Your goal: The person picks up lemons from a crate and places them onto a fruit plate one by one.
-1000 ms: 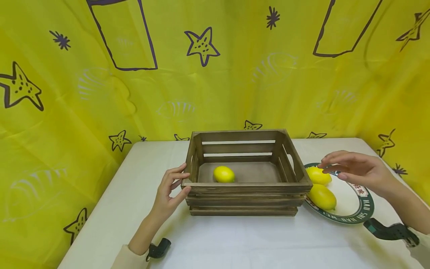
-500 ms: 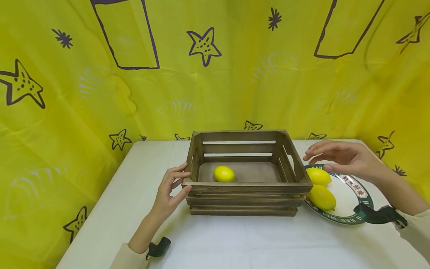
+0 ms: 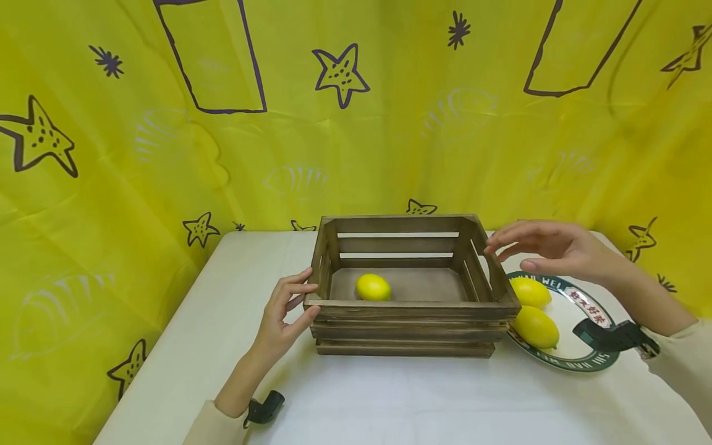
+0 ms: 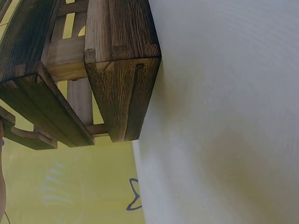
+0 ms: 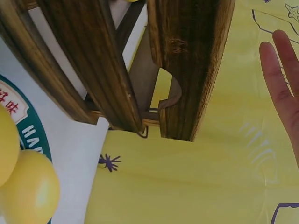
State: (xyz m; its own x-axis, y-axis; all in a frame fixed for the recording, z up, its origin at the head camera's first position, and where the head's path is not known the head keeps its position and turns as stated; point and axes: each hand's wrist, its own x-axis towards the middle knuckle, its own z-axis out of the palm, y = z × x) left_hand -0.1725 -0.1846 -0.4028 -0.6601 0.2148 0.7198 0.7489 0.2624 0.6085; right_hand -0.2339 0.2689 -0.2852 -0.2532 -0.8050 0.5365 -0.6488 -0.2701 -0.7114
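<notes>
A brown slatted wooden crate (image 3: 406, 312) stands mid-table, with one yellow lemon (image 3: 373, 287) lying inside toward the left. My left hand (image 3: 285, 309) holds its front left corner, thumb on the front rim and fingers along the left side. In the left wrist view the crate's corner (image 4: 124, 88) fills the upper left. My right hand (image 3: 562, 250) hovers with loosely bent fingers and nothing in it, fingertips close to the crate's right rim. Beneath it, a round plate (image 3: 578, 330) with a green lettered rim carries two lemons (image 3: 535, 327), also partly visible in the right wrist view.
A white cloth (image 3: 389, 402) covers the table. Behind and to both sides hangs a yellow curtain (image 3: 378, 148) with starfish drawings. The crate's right end has a cut-out handle (image 5: 166, 88). Black cameras (image 3: 609, 335) are strapped to both wrists.
My right hand has moved left and upward, from over the plate toward the crate's right rim. My left hand stays at the front left corner. The lemons have not moved.
</notes>
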